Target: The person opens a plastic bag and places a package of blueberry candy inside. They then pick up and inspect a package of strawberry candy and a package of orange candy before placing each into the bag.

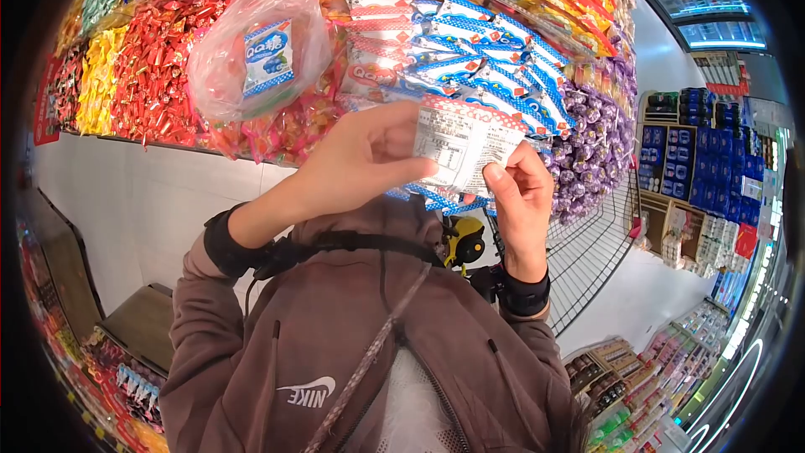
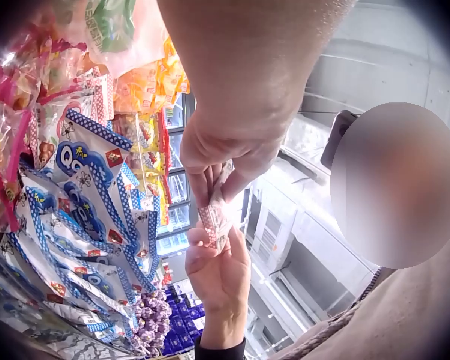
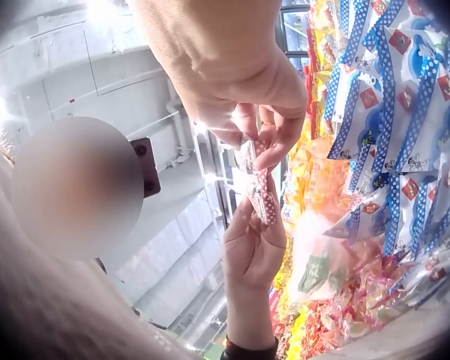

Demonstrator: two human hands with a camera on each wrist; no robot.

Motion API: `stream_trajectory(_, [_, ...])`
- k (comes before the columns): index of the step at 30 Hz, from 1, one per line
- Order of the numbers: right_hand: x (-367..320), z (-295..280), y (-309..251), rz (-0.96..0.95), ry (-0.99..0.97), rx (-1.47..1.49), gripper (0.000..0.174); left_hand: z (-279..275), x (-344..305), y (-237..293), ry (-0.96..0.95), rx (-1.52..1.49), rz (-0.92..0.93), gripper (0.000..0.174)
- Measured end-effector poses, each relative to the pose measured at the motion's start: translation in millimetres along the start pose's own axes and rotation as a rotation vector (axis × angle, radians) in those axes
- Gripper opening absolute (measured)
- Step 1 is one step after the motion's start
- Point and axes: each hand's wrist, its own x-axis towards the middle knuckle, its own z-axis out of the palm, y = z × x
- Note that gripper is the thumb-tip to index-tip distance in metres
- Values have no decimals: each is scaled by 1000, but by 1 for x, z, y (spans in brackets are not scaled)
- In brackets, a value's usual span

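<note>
Both hands hold up a small candy packet (image 1: 459,149), its printed white back facing up and a red polka-dot band along its far edge. My left hand (image 1: 369,147) pinches one end between thumb and fingers. At the other end my right hand (image 1: 524,193) grips it, thumb on the printed side. Seen edge-on in the left wrist view, the packet (image 2: 216,223) is a thin strip between the hands. Just beyond lie blue-and-white candy packets (image 1: 478,54) and red-and-white packets (image 1: 377,42). A knotted clear plastic bag (image 1: 218,59) with a blue-edged QQ packet sits left of them.
Red wrapped candies (image 1: 155,67) and yellow ones (image 1: 99,80) fill the display at left. Purple wrapped candies (image 1: 591,134) lie at right, beside a wire cart (image 1: 591,252). Stocked shelves (image 1: 704,168) stand further right, and a pale floor (image 1: 159,201) shows at left.
</note>
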Motion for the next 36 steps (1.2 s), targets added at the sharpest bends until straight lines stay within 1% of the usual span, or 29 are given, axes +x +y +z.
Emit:
stream_trajectory(7, [4,0,-3,38,13,41,10,-2,5,4,-14,-16,-42,36])
stream_trajectory(10, [5,-3,0,30,0,-10,22,-3,6,2,-13,-3,-62,37])
stream_trajectory(13, [8,0,-2,39,-1,2,12,-7,7,1,-21,22,-77,37])
stream_trajectory(16, [11,3,-2,80,19,1,13,-9,4,2,-17,1,-75,37])
stream_trajectory(22, [14,2,2,23,9,-98,13,-13,2,5,4,-21,-59,37])
stream_trajectory(25, [15,7,3,-14,41,-89,14,-15,1,6,11,-6,-68,38])
stream_trajectory(28, [17,15,-2,-3,53,-67,15,-18,-1,7,0,-15,-71,38])
stream_trajectory(31, [17,11,6,-3,33,-123,15,-21,-3,6,12,-36,-52,38])
stream_trajectory(33, [18,18,4,20,35,-77,16,-22,-6,6,30,-29,-38,39])
stream_trajectory(36, [21,27,3,30,54,-19,16,-25,-11,7,65,-50,-15,34])
